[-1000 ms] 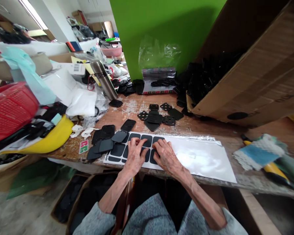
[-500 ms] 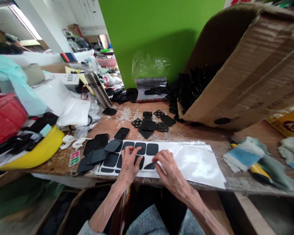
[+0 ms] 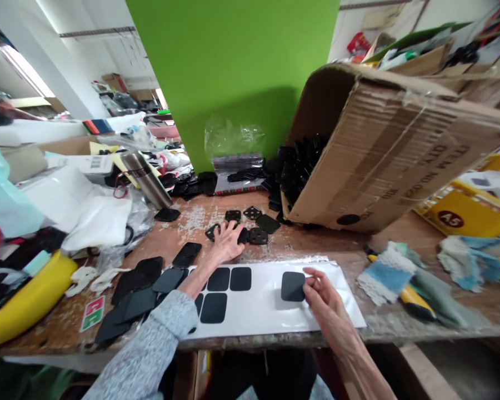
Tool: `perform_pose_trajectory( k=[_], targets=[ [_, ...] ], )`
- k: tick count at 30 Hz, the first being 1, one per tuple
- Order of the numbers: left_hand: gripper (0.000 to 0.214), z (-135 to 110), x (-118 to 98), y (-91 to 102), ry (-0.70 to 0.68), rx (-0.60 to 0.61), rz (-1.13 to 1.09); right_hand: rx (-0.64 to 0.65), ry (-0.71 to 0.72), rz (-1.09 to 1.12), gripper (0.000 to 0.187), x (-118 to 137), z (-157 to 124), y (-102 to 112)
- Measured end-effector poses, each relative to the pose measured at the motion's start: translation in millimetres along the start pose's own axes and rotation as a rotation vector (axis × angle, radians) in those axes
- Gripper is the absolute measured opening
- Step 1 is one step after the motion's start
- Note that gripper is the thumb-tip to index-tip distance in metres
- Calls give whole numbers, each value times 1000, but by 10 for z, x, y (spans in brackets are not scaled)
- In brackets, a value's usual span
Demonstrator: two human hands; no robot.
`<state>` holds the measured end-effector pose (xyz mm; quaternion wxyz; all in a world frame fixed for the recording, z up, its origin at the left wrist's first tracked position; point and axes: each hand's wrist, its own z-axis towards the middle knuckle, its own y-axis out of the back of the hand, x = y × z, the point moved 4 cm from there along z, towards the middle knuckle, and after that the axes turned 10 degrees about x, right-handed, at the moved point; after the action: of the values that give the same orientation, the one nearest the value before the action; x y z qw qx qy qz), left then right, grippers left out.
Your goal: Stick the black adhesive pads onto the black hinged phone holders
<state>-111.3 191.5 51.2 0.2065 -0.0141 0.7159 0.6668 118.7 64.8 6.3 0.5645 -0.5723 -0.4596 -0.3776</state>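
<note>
Currently: black pad pinched at its edge, on white sheet, by narrowed fingers of right hand | left hand laid spread, fingers wide, on perforated plates | bench beneath.

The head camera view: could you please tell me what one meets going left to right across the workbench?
yellow curved plastic piece, red-and-green card, loose black rounded pads, left hand, black square pad, right hand, blue-and-white cloth, yellow-handled tool
</note>
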Motion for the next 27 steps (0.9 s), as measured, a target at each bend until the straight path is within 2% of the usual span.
perform_pose_trajectory(
  k=[2, 4, 11, 15, 18, 21, 23, 25, 27],
  targets=[
    [52, 137, 32, -26, -12, 46, 11, -2, 3, -11, 37, -11, 10, -3],
    [52, 158, 57, -35, -20, 67, 13, 4, 3, -22, 35, -7, 16, 1],
    [50, -96, 81, 33, -10, 67, -121, 6, -42, 15, 30, 12, 2, 22],
    [44, -327, -4, 130, 8, 53, -238, -66, 119, 21, 24, 210, 71, -25],
    [34, -631, -240, 202, -56, 105, -330, -90, 276, -118, 20, 480, 172, -146],
    [32, -944, -480, 223, -95, 236, -548, -59, 495, -522, 14, 693, 232, -398],
    [33, -1084, -549, 227, -67, 277, -747, 2, 570, -742, 17, 667, 239, -597],
    [29, -1166, -524, 221, 44, 234, -988, 44, 531, -843, 23, 522, 233, -741],
    [23, -1236, -476, 165, 222, 150, -1275, 11, 450, -864, 23, 346, 217, -809]
  ],
)
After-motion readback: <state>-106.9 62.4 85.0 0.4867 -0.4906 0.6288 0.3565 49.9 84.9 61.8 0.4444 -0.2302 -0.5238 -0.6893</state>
